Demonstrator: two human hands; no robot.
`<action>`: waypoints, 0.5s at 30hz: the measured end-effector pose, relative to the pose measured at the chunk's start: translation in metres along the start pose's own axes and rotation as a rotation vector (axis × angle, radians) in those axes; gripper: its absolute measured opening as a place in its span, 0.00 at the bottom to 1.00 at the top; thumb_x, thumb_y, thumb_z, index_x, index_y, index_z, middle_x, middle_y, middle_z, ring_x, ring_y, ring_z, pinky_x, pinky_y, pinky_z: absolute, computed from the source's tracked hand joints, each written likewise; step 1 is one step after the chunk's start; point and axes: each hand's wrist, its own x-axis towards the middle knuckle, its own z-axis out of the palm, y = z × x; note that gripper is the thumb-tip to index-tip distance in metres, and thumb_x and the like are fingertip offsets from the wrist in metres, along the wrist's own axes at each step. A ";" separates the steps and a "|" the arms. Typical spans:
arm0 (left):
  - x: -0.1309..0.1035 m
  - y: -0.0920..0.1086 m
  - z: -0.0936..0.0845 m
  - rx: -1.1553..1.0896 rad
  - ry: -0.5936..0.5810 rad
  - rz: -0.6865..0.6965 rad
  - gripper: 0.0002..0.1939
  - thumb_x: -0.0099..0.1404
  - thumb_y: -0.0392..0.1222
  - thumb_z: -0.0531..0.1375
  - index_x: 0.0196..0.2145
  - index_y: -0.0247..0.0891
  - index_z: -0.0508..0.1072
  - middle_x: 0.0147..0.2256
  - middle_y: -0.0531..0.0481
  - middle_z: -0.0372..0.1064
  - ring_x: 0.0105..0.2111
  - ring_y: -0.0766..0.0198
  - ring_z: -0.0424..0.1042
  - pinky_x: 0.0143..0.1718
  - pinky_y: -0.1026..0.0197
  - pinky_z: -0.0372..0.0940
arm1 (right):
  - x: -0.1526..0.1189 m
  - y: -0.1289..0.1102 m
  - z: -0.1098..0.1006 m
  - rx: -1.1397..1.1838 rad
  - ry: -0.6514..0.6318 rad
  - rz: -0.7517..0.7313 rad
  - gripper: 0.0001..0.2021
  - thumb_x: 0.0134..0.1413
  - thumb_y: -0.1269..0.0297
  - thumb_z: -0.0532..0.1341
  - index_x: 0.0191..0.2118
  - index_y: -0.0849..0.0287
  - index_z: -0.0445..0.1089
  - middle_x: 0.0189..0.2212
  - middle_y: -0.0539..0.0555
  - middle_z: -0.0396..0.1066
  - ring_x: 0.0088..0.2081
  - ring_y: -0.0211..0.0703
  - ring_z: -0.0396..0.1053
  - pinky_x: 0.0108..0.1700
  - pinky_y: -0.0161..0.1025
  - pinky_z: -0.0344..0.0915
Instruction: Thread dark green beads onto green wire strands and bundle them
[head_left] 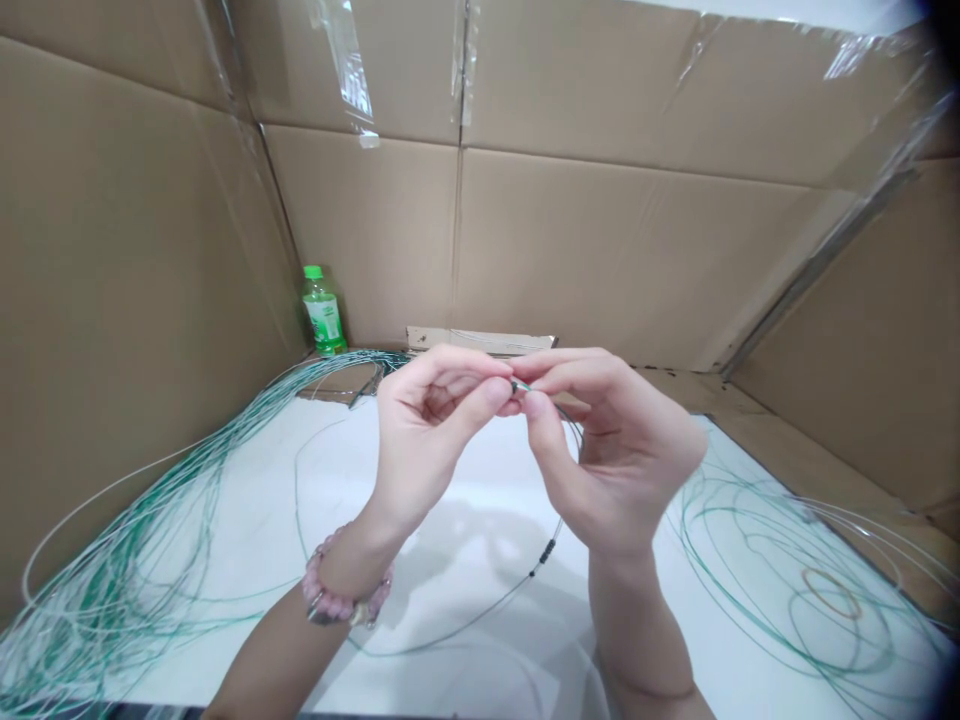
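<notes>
Above the white tabletop (480, 470), both hands meet at fingertip height in the middle of the view. My left hand (442, 400), with a pink bead bracelet (330, 590) at its wrist, pinches a small black piece (514, 386) between thumb and forefinger. Right beside it, my right hand (607, 430) pinches a thin green wire (527, 388) that meets the black piece. The wire runs behind the right hand, and a strand with small black beads or sleeves (547, 551) hangs below it. Fingers hide how the wire and the black piece join.
A large bundle of green and white wires (172, 510) spreads along the left side. Loose green coils (772, 560) and a tan ring (831, 593) lie at right. A green bottle (324, 318) stands in the back left corner. Cardboard walls (570, 240) enclose the table.
</notes>
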 end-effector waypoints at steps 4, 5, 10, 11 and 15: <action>0.001 0.000 0.001 0.014 0.002 0.016 0.06 0.61 0.32 0.62 0.34 0.42 0.76 0.30 0.57 0.77 0.28 0.75 0.76 0.33 0.77 0.72 | 0.000 -0.001 -0.001 -0.017 -0.002 -0.012 0.10 0.43 0.84 0.62 0.31 0.63 0.70 0.33 0.55 0.74 0.36 0.41 0.74 0.30 0.34 0.74; 0.001 0.000 0.001 0.022 0.007 0.017 0.05 0.61 0.33 0.62 0.34 0.41 0.76 0.30 0.56 0.77 0.28 0.75 0.76 0.33 0.77 0.72 | 0.000 -0.001 -0.001 -0.021 -0.004 -0.013 0.10 0.43 0.84 0.62 0.31 0.63 0.70 0.33 0.54 0.74 0.36 0.41 0.74 0.30 0.34 0.74; 0.001 -0.001 0.001 0.060 0.041 0.013 0.03 0.60 0.35 0.63 0.33 0.40 0.76 0.29 0.55 0.77 0.27 0.73 0.76 0.31 0.75 0.73 | 0.000 0.000 -0.002 -0.044 -0.011 -0.017 0.11 0.43 0.84 0.61 0.30 0.61 0.70 0.33 0.54 0.74 0.37 0.42 0.74 0.30 0.34 0.74; 0.001 -0.002 0.001 0.057 0.040 0.016 0.03 0.60 0.35 0.63 0.33 0.41 0.76 0.29 0.55 0.77 0.27 0.73 0.76 0.32 0.75 0.72 | 0.000 0.000 -0.002 -0.048 -0.015 -0.017 0.11 0.43 0.83 0.61 0.30 0.60 0.70 0.33 0.53 0.74 0.37 0.42 0.74 0.30 0.34 0.74; 0.000 -0.003 0.000 0.050 0.044 0.026 0.04 0.60 0.34 0.63 0.33 0.41 0.76 0.29 0.56 0.76 0.27 0.74 0.76 0.31 0.76 0.72 | 0.000 0.000 -0.002 -0.051 -0.025 -0.019 0.11 0.44 0.84 0.61 0.31 0.60 0.70 0.33 0.54 0.74 0.37 0.42 0.74 0.30 0.35 0.74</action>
